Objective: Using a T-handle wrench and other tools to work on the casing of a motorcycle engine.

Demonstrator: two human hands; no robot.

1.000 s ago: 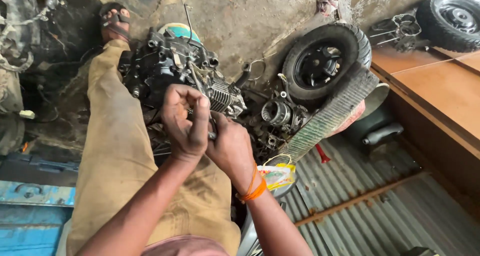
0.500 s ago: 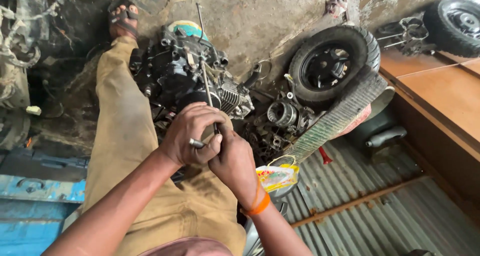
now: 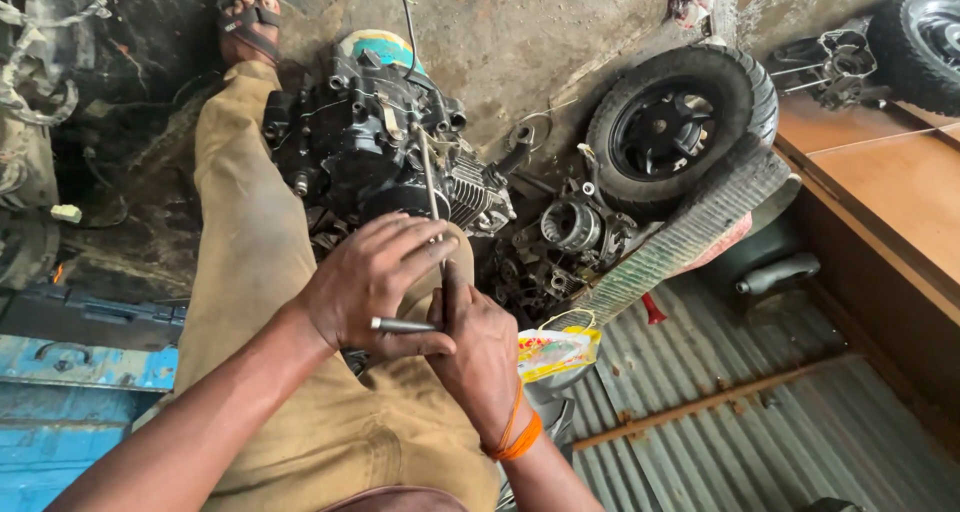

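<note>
Both hands meet over the person's lap, just in front of a black engine block [image 3: 375,152] on the floor. The left hand [image 3: 375,287] closes around a small metal rod [image 3: 400,325], while the right hand [image 3: 480,347] grips a thin metal shaft [image 3: 428,177] rising toward the engine.

I'm seeing bare forearms, an orange wristband [image 3: 512,434] at lower centre, grease-stained khaki trousers [image 3: 290,372], a strapped sandal [image 3: 250,22] upper left.

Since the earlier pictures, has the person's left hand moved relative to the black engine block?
Yes. The left hand has dropped away from the black engine block, towards the person's lap.
</note>
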